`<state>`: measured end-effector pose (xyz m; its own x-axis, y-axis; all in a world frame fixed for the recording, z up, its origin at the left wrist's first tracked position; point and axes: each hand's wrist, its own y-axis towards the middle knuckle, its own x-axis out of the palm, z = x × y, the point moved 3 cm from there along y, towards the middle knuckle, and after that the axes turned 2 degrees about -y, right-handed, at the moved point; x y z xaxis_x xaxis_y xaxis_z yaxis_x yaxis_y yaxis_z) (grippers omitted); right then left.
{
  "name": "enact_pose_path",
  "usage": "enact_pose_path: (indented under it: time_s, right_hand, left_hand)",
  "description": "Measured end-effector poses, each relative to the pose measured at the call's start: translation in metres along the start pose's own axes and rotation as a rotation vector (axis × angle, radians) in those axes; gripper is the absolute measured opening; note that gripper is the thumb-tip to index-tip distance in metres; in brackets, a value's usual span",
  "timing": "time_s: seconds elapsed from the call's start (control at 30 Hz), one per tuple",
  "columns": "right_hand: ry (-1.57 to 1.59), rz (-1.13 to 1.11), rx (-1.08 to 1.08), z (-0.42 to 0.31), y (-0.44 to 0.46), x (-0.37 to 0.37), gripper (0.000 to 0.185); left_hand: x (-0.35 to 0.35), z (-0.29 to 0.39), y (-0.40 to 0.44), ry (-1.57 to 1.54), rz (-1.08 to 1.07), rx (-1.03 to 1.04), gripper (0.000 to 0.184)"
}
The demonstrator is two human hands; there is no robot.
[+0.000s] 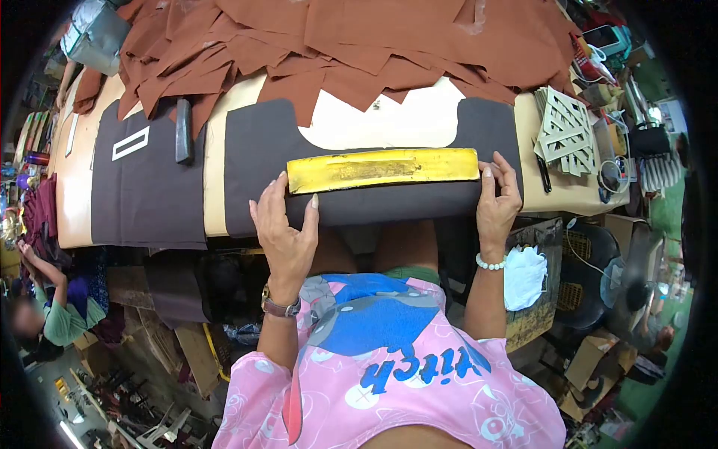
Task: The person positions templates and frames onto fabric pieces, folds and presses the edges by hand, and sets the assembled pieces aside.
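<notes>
A long yellow bar (pixel 383 170), scuffed and dark-smeared along its middle, lies across a dark fabric piece (pixel 258 135) with a curved cut-out. My left hand (pixel 287 232) is at the bar's left end, with its thumb by the lower edge and a finger against the end. At the opposite end, my right hand (pixel 498 196) has its thumb and curled fingers against the bar. Both hands hold the bar between them. The undersides of the fingers are partly hidden.
Brown fabric pieces (pixel 336 37) are heaped along the far side of the table. To the left, another dark panel (pixel 149 187) carries a white rectangular frame (pixel 131 145) beside a dark metal block (pixel 184 131). Pale slotted templates (pixel 566 135) are stacked at right. A person (pixel 67 307) is at far left.
</notes>
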<state>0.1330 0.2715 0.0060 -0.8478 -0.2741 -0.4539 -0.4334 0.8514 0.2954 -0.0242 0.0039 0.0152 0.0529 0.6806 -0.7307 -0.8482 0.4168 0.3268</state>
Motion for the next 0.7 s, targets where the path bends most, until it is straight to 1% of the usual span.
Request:
enact_pose_path:
  time_s: [0.1, 0.2, 0.27, 0.33, 0.37, 0.5, 0.57, 0.67, 0.7]
  right_hand:
    - [-0.193, 0.051, -0.092, -0.010, 0.007, -0.002, 0.027]
    - [-0.217, -0.037, -0.255, -0.028, 0.030, 0.014, 0.027]
    - [-0.194, -0.152, -0.396, -0.046, 0.039, 0.041, 0.029]
    - [0.006, -0.310, -0.325, -0.064, 0.041, 0.074, 0.036]
    - [0.013, -0.324, -0.409, -0.069, 0.042, 0.092, 0.038]
    - [-0.137, -0.365, -0.410, -0.073, 0.047, 0.136, 0.035]
    - [-0.165, -0.359, -0.396, -0.071, 0.050, 0.144, 0.034]
    - [-0.012, -0.348, -0.193, -0.066, 0.057, 0.127, 0.027]
    - [0.107, -0.313, -0.166, -0.068, 0.055, 0.110, 0.027]
  left_hand:
    - [-0.001, -0.007, 0.007, 0.069, 0.040, 0.017, 0.049]
    - [-0.002, -0.014, 0.024, 0.105, 0.039, 0.027, 0.051]
    - [0.004, -0.019, 0.033, 0.113, 0.044, 0.040, 0.054]
    - [0.011, -0.024, 0.036, 0.139, 0.049, 0.032, 0.054]
    - [0.015, -0.026, 0.035, 0.164, 0.055, 0.034, 0.054]
    - [0.017, -0.029, 0.034, 0.152, 0.068, 0.014, 0.053]
    - [0.017, -0.029, 0.034, 0.162, 0.068, 0.022, 0.053]
    - [0.016, -0.028, 0.034, 0.168, 0.066, 0.027, 0.053]
    - [0.016, -0.027, 0.034, 0.167, 0.065, 0.028, 0.053]
